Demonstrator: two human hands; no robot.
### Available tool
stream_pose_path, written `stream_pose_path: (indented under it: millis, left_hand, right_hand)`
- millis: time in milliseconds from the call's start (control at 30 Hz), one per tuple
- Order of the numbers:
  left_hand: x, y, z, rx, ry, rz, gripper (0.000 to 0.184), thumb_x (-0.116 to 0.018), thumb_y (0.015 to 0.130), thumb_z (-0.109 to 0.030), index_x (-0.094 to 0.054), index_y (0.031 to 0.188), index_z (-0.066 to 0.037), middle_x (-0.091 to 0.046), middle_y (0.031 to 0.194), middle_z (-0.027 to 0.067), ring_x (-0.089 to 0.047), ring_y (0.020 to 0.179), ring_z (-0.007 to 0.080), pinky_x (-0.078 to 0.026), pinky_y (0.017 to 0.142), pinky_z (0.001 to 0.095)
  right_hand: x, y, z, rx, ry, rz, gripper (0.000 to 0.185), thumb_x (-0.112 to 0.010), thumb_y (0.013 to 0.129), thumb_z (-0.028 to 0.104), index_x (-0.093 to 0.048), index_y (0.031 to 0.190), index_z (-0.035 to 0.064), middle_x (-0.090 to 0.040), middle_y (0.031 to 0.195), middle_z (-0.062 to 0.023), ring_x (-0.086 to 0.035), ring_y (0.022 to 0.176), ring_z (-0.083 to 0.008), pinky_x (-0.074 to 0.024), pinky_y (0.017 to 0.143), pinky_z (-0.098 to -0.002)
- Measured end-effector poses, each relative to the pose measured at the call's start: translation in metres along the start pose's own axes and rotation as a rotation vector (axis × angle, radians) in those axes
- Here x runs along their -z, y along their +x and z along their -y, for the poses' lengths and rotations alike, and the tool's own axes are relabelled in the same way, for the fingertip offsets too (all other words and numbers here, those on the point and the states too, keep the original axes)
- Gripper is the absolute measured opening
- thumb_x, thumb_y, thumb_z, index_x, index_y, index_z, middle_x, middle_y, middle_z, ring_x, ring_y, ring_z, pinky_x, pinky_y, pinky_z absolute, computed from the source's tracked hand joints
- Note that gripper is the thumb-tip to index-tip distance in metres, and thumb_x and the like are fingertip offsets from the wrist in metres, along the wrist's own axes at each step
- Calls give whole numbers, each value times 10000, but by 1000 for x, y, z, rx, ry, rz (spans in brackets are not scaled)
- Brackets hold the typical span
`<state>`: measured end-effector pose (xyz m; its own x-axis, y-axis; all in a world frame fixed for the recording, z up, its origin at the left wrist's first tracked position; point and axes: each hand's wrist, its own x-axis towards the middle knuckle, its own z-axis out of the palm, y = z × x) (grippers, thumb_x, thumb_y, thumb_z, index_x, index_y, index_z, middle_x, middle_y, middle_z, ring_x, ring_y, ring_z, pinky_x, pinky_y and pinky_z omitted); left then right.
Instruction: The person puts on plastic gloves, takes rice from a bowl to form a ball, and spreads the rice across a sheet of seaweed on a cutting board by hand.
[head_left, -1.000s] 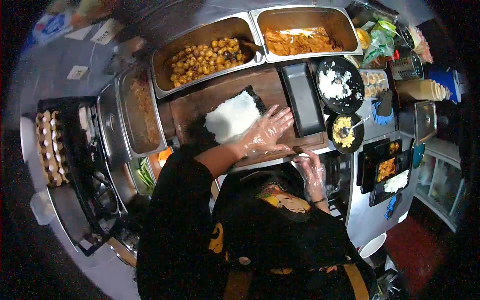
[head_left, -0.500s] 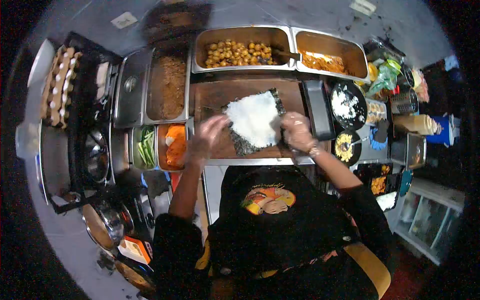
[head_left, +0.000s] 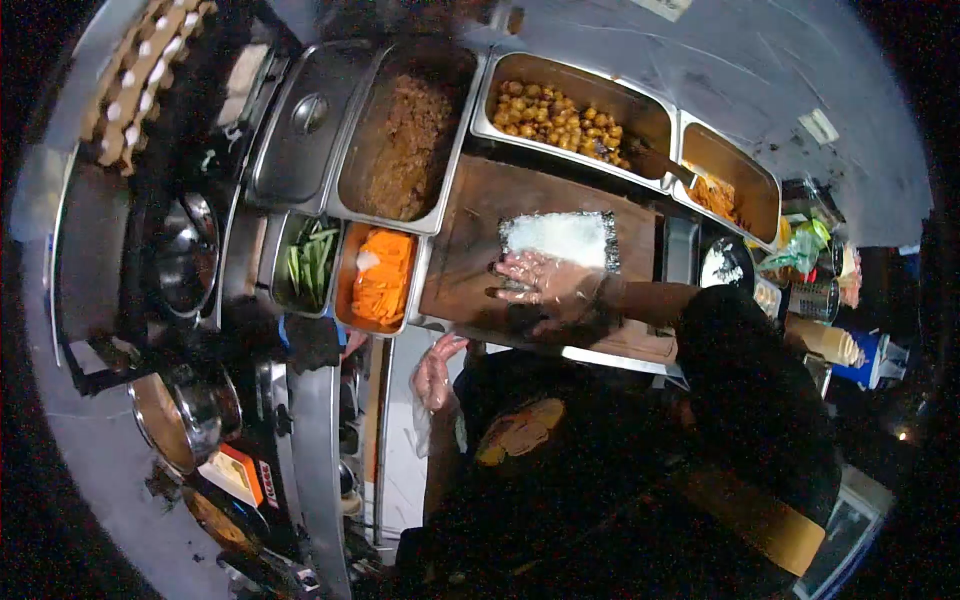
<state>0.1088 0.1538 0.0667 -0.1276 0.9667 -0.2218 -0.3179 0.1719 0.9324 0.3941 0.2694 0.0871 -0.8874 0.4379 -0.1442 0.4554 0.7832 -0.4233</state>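
Note:
A dark seaweed sheet (head_left: 614, 258) spread with white rice (head_left: 560, 237) lies on the brown cutting board (head_left: 468, 240). My right hand (head_left: 545, 280), in a clear plastic glove, reaches in from the right. Its fingers are stretched apart and point left, over the near side of the rice and the board. The hand and forearm hide the sheet's near part. My left hand (head_left: 435, 375), also gloved, hovers off the board's front edge, below the tray of orange strips (head_left: 381, 270). Its fingers are loosely bent, and I see nothing in them.
Behind the board stand a pan of small brown round pieces (head_left: 560, 115) and a pan of orange-brown food (head_left: 715, 195). Left are a pan of brown minced food (head_left: 410, 150), a lidded pan (head_left: 300, 130) and green strips (head_left: 312, 262). An egg carton (head_left: 140, 80) sits far left.
The view has turned and shifted. My left hand has drawn back from the sheet's left side to below the board. My right hand has moved from the sheet's right edge leftward across its near side.

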Motion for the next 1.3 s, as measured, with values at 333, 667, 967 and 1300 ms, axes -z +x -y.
stream_pose_path:
  millis: [333,667,967,1300]
  left_hand:
    - [-24,-6,-19,-147,279,-19,499,-416,981,-352,-612,1137,79,-683,1002,180,-650,946,257,-462,923,362]
    - [-19,20,-24,-96,185,143,433,-467,994,-317,-624,1084,77,-682,1002,188,-653,974,274,-431,964,424]
    - [-22,40,-26,-68,186,232,422,-444,1005,-297,-615,1098,77,-684,1007,190,-674,901,246,-483,887,380]
    - [-29,44,-36,-173,330,173,420,-389,996,-271,-643,1079,53,-701,976,171,-665,918,247,-484,856,363]
  right_hand:
    - [6,32,27,9,125,-102,703,-545,875,545,-382,1439,157,-195,1554,-179,-208,1429,-359,-127,1158,-549]
    - [25,44,40,-407,846,-183,558,-379,981,495,-400,1428,161,-492,1381,-162,-441,1283,-338,-322,1100,-433]
    - [4,-9,2,-624,-86,-217,856,-484,894,572,-181,1500,49,-126,1552,-241,-84,1443,-413,-70,1170,-515]
    - [-8,40,-16,-443,-30,-196,868,-455,865,664,-181,1516,159,-124,1563,-208,-156,1433,-398,-109,1162,-534]
